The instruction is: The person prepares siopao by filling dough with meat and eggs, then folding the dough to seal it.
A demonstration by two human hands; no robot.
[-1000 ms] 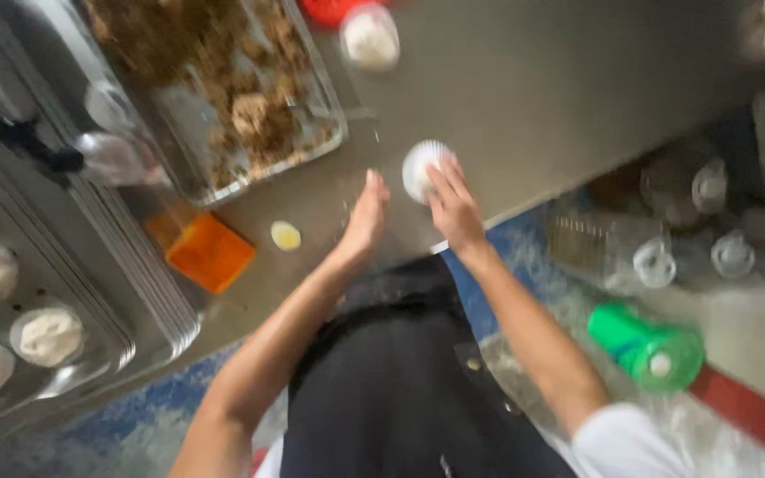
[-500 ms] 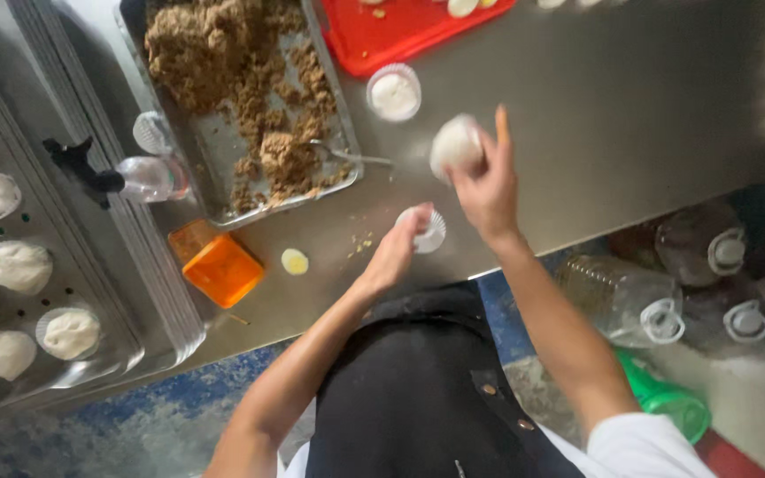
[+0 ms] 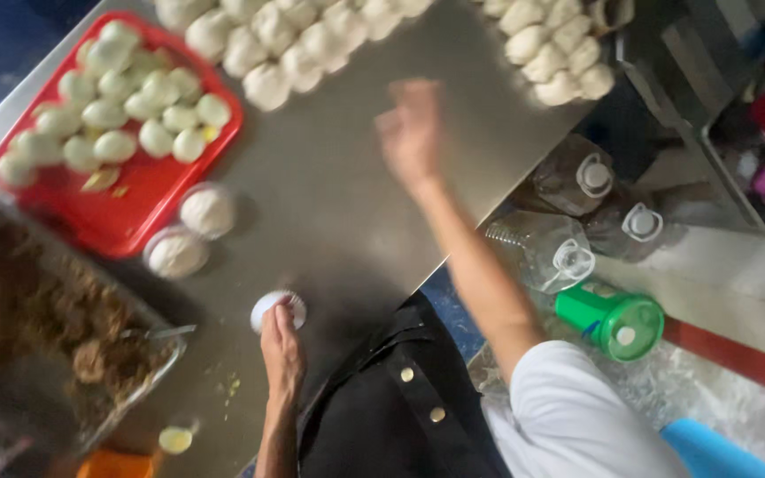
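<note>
My fingers work over a steel table (image 3: 338, 177). Under my left fingertips lies a paper cup (image 3: 278, 309). Just beyond them sit two dough balls (image 3: 192, 232), then a red tray (image 3: 135, 208). Left of them stands a metal pan (image 3: 55, 327). Past my right fingers lie rows of dough pieces (image 3: 303, 44).

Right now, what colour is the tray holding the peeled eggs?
Red: the tray with the peeled eggs shows best in the head view, its only view.
</note>
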